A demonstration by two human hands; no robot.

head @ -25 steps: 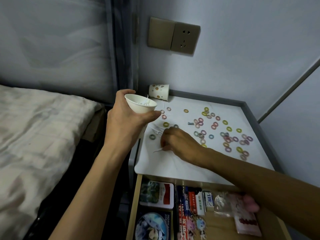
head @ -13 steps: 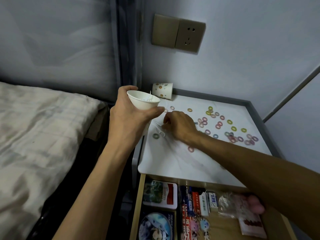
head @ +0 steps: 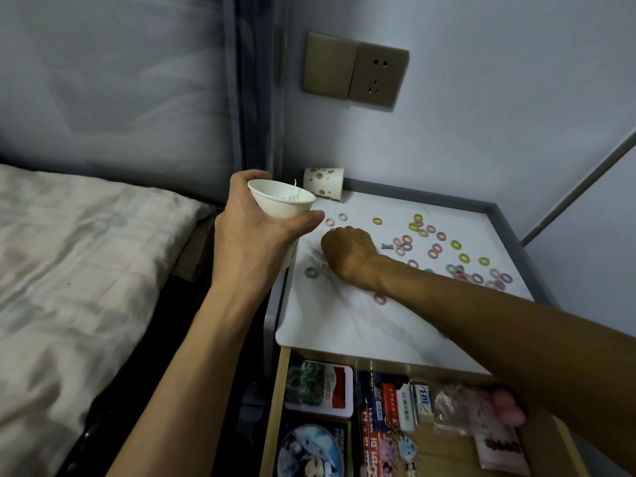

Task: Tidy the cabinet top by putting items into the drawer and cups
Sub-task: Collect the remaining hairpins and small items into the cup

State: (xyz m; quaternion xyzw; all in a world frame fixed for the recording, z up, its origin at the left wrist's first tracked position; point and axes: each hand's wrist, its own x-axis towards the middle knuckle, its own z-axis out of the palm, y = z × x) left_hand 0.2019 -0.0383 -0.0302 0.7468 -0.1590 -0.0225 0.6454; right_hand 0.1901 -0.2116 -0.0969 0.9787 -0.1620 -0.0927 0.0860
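Two: white cup point(head: 283, 205) in left hand point(head: 253, 237), dotted cup point(head: 324, 183) on cabinet point(head: 344, 327).

White cup point(head: 283, 205) tilted, coloured rings point(head: 436, 249) scattered, drawer point(head: 274, 414) open

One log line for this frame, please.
left hand: holds white cup, tilted | right hand: knuckles up on cabinet top near rings, grasp unseen | drawer: open | dotted cup: back corner

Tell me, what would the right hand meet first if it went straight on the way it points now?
Probably the pale ring just ahead of the right hand, then the left hand holding the white cup; depth is unclear.
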